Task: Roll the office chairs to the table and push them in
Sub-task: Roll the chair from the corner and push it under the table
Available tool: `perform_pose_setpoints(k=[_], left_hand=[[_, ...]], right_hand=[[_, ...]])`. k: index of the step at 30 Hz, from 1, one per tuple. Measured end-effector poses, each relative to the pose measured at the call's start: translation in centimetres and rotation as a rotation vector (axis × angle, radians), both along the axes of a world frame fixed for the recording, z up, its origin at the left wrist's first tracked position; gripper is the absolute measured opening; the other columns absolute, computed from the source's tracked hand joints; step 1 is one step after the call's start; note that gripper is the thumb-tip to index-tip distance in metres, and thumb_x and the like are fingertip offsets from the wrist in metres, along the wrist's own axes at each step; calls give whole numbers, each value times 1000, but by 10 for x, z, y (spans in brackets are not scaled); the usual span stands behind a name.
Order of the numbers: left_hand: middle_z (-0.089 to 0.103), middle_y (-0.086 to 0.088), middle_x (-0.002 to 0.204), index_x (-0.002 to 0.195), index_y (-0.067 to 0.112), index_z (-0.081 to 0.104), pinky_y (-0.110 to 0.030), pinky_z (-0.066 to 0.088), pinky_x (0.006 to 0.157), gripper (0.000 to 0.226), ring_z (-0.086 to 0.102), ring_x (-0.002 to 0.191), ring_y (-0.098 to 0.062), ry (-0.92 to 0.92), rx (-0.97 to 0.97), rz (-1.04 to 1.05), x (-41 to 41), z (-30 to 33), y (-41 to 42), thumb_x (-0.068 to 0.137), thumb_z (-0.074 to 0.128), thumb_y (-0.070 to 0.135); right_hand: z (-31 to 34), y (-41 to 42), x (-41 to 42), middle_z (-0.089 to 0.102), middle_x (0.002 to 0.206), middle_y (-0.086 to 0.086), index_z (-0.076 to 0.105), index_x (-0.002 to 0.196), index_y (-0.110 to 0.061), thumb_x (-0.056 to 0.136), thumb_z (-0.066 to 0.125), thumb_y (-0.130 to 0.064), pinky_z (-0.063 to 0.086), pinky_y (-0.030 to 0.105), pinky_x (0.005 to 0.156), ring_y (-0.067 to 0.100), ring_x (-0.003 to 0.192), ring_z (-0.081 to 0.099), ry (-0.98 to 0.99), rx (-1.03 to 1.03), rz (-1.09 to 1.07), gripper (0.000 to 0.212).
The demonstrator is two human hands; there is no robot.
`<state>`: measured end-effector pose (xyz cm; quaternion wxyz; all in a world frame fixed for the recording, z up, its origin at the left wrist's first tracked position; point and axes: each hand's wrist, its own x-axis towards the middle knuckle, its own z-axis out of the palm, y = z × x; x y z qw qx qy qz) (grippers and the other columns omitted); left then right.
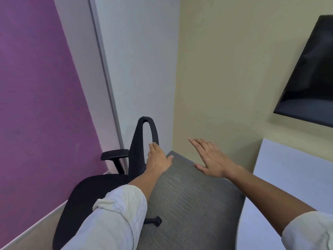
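Note:
A black office chair stands in the corner by the purple wall, its seat toward me and its narrow backrest upright. One armrest shows at the left, and a caster pokes out under the seat. My left hand rests against the right edge of the backrest, fingers extended; a closed grip is not visible. My right hand hovers in the air to the right of the chair, palm down, fingers spread, holding nothing. The white table lies at the right.
Grey carpet covers the floor between chair and table. A purple wall and a white panel close the corner behind the chair. A dark screen hangs on the beige wall above the table.

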<state>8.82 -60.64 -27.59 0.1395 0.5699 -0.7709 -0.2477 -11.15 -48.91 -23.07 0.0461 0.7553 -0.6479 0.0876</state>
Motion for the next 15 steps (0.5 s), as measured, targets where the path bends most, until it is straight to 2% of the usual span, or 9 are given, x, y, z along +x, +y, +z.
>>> perform_pose_setpoints(k=[2,4,7,9,12,15], left_hand=[[17,-19,160,152,-3,-3,-47,41,104,92,35,139,-36,5,67,32,4,-6,-14,96,56,41],[29,-19,154,153,-2,-1,-46,46,93,85,48,129,-36,-34,87,31,7,-7,-22,98,51,39],[43,-20,145,154,1,3,-45,48,89,86,56,119,-36,-142,24,34,15,-12,-18,98,48,48],[57,-18,132,151,2,14,-43,50,84,87,62,110,-34,-163,-31,64,22,-17,-7,93,51,56],[68,-11,113,135,6,37,-38,49,75,69,66,99,-30,-170,-34,96,39,-14,12,91,52,58],[68,-7,108,118,11,52,-35,46,70,53,65,98,-27,-197,9,85,65,-8,29,92,52,58]], right_hand=[[-8,-8,6,29,154,15,-3,155,-24,87,52,-51,25,47,115,34,138,30,-5,31,-5,92],[-14,-15,12,28,155,15,-4,155,-24,87,52,-53,26,47,114,33,138,31,4,75,11,93],[-16,-29,22,25,157,16,-9,154,-27,87,52,-54,27,48,114,34,139,30,14,128,24,94],[-14,-36,32,24,157,15,-10,154,-28,86,53,-52,28,48,115,34,140,30,9,135,10,96],[-11,-43,50,23,158,16,-10,154,-28,87,57,-49,27,48,115,35,140,30,21,142,44,96],[-4,-46,67,18,159,15,-8,154,-26,89,60,-46,25,46,116,35,141,29,48,163,70,96]])
